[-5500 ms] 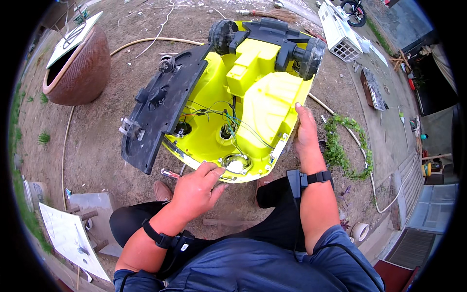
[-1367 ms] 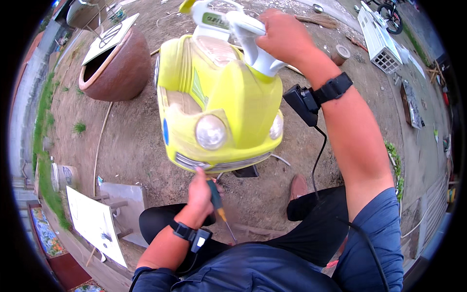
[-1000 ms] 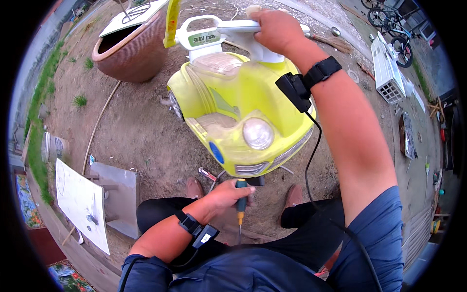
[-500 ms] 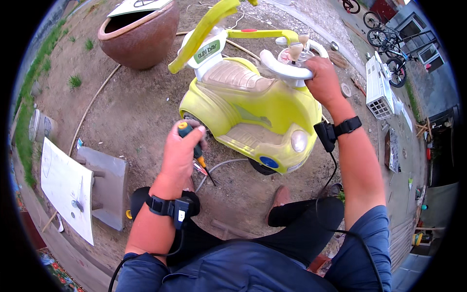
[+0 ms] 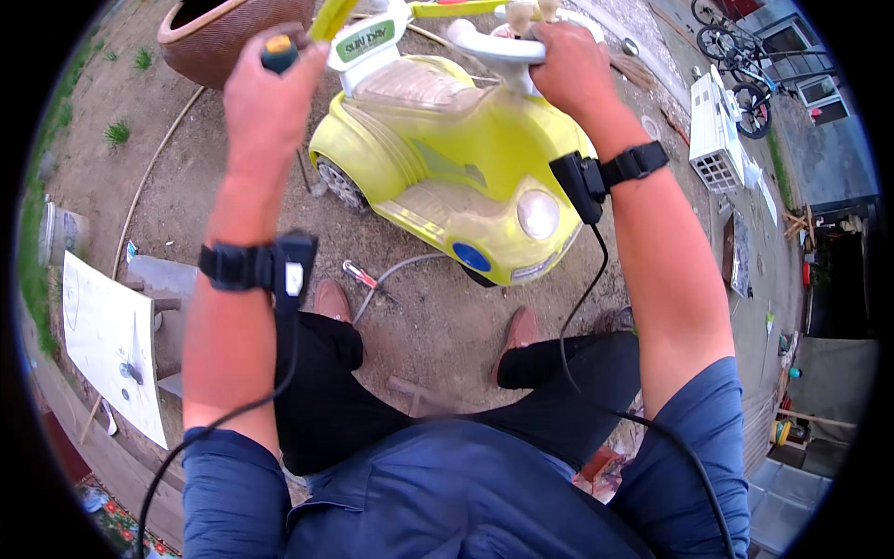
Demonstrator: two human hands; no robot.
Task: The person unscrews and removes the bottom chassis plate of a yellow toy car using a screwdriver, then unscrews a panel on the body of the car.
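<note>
A yellow-green ride-on toy car (image 5: 531,135) with dusty panels stands on the dirt in front of me. My right hand (image 5: 575,70) is closed round the rim of its white steering wheel (image 5: 494,45). In my closed left hand (image 5: 270,93) is a screwdriver (image 5: 278,54), its dark handle with a yellow end showing above the fist. That hand is raised left of the car's seat back, close to the end of a yellow bar (image 5: 333,17); whether they touch I cannot tell. Part of the screwdriver's shaft is hidden or blurred.
A large brown clay pot (image 5: 200,42) stands at the far left. On the ground between my feet and the car lies a small red-and-white tool (image 5: 358,273) beside a grey hose (image 5: 400,264). A white board (image 5: 102,345) leans at the left. A white slatted unit (image 5: 712,140) and bicycles (image 5: 752,107) are at the right.
My left hand has moved up and away from me with the screwdriver, from beside the rear wheel to near the yellow bar. My right hand stays on the steering wheel. The view has shifted.
</note>
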